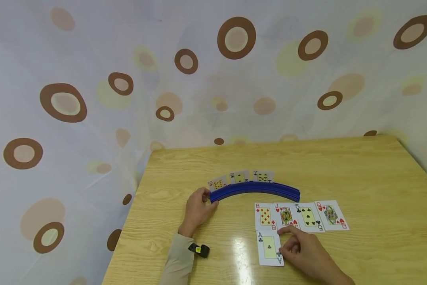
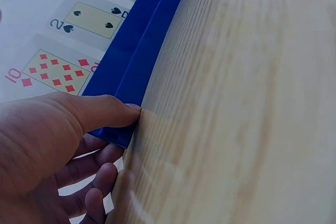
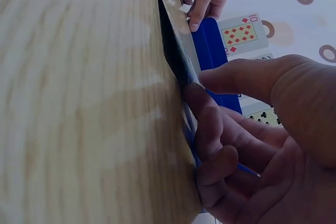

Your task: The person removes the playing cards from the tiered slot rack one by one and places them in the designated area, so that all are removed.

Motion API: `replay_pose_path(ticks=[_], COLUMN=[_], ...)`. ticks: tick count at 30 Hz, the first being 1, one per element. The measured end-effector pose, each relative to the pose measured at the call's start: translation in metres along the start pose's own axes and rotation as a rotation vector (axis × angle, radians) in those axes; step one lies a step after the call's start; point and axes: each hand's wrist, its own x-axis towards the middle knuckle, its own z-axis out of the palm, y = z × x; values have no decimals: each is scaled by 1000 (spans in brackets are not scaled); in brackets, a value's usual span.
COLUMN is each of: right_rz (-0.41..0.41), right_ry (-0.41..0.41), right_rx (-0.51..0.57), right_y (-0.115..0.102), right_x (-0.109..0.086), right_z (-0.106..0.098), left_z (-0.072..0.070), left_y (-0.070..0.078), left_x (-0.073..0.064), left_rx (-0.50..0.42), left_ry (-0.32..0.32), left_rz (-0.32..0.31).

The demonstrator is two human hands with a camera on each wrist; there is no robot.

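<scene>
A blue curved card holder (image 1: 254, 189) stands on the table, with the ten of diamonds (image 1: 218, 183), the two of spades (image 1: 239, 177) and the seven of clubs (image 1: 263, 176) upright in it. My left hand (image 1: 199, 209) grips its left end, the thumb (image 2: 113, 109) lying over the front. Near the ace of clubs (image 1: 269, 248), my right hand (image 1: 306, 249) pinches that card by its right edge. In the right wrist view the card (image 3: 173, 45) shows nearly edge-on, tilted, between thumb and fingers.
Face up in a row behind the ace lie the eight of diamonds (image 1: 265, 216), jack of hearts (image 1: 286, 215), five of clubs (image 1: 308, 217) and queen of hearts (image 1: 332, 215). A black strap device (image 1: 200, 250) sits at the left wrist. Patterned sheeting (image 1: 206, 87) hangs behind the wooden table (image 1: 377, 178).
</scene>
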Motion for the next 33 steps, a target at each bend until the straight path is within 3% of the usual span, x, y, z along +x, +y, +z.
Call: replay_pose_path(ticks=[8, 16, 25, 33], right_rz=[76, 53, -43, -183], right_ry=[125, 211, 357, 421], right_rx=[-95, -91, -37, 46], right_y=[-1, -4, -19, -33], right_x=[1, 7, 24, 52], right_z=[-1, -4, -5, -9], left_z=[-2, -2, -1, -2], left_y=[1, 2, 1, 2], left_x=[0, 0, 1, 0], left_rx=[10, 10, 8, 7], left_ry=[0, 0, 0, -11], left_rz=[2, 7, -8, -17])
